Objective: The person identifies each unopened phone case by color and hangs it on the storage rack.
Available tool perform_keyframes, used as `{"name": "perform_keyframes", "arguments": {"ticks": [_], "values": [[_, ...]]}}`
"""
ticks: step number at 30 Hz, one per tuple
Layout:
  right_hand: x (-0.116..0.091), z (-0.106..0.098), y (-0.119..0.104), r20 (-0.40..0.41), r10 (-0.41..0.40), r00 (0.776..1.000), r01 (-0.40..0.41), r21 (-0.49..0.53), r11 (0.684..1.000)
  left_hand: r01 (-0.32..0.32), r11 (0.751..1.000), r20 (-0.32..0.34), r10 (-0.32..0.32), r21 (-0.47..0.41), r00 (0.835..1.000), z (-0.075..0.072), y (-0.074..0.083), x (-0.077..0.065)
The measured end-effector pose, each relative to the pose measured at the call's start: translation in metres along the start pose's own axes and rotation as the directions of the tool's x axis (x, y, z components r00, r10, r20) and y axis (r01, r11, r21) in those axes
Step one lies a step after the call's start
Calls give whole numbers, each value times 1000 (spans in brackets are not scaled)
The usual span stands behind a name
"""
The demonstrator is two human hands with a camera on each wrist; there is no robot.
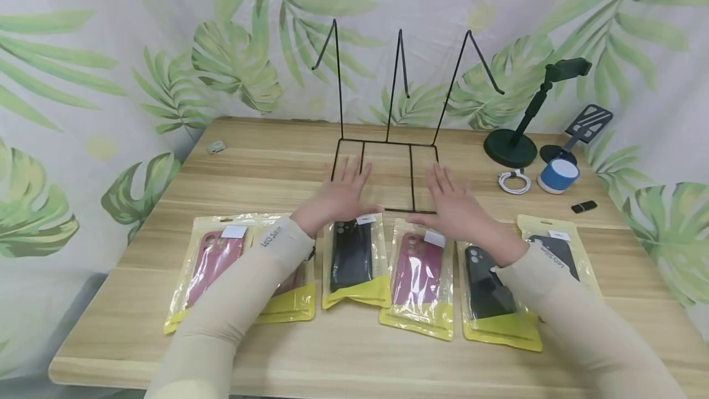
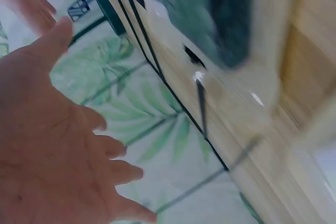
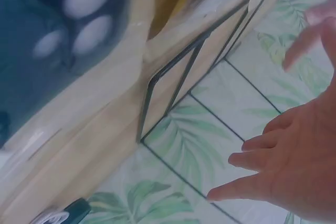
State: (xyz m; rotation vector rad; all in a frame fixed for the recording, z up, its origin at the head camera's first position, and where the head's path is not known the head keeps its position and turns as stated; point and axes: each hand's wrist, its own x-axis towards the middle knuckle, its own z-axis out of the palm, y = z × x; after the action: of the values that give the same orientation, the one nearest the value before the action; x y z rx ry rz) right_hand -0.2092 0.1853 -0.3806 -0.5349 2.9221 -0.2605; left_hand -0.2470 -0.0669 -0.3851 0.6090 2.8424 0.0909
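Observation:
Both hands hover with fingers spread and hold nothing. My left hand [image 1: 339, 197] is over the front left of a black wire rack [image 1: 388, 141], above a packaged black phone case [image 1: 351, 254]. At the rack's front right is my right hand [image 1: 455, 205], above another dark phone case [image 1: 487, 282] in a yellow-and-clear pouch. Between the arms lies a pink phone case [image 1: 418, 270] in its pouch. The left wrist view shows the left palm [image 2: 58, 150] with parted fingers; in the right wrist view the right hand [image 3: 294, 161] looks the same.
More pouched phone cases lie at left, one pink [image 1: 213, 263], and at far right, one dark [image 1: 556, 254]. Back right stand a black phone stand [image 1: 512, 146], a smaller stand [image 1: 588, 125], a blue-and-white cylinder [image 1: 558, 175], a coiled white cable [image 1: 514, 182] and a small black item [image 1: 584, 207].

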Motion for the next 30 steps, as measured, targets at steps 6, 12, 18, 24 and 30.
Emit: {"name": "perform_keyframes", "arguments": {"ticks": [6, 12, 18, 24, 30], "values": [[-16, -11, 28, -45, 6, 999, -5, 13, 1000, 74, 997, 80, -72, -17, 994, 4, -30, 1], [-43, -21, 78, -62, -13, 998, 11, -33, 999, 113, 993, 192, -104, -35, 976, 6, -49, -1], [-74, -23, 144, 25, 58, 998, -58, -22, 998, 65, 995, 272, -42, -78, 961, 2, -63, -3], [-89, -20, 186, 108, 136, 985, -133, -35, 991, 35, 991, 275, 2, -131, 962, 3, -72, 0], [-90, -18, 211, 134, 218, 967, -217, -19, 976, 10, 989, 270, 30, -146, 962, 0, -73, -1]]}}
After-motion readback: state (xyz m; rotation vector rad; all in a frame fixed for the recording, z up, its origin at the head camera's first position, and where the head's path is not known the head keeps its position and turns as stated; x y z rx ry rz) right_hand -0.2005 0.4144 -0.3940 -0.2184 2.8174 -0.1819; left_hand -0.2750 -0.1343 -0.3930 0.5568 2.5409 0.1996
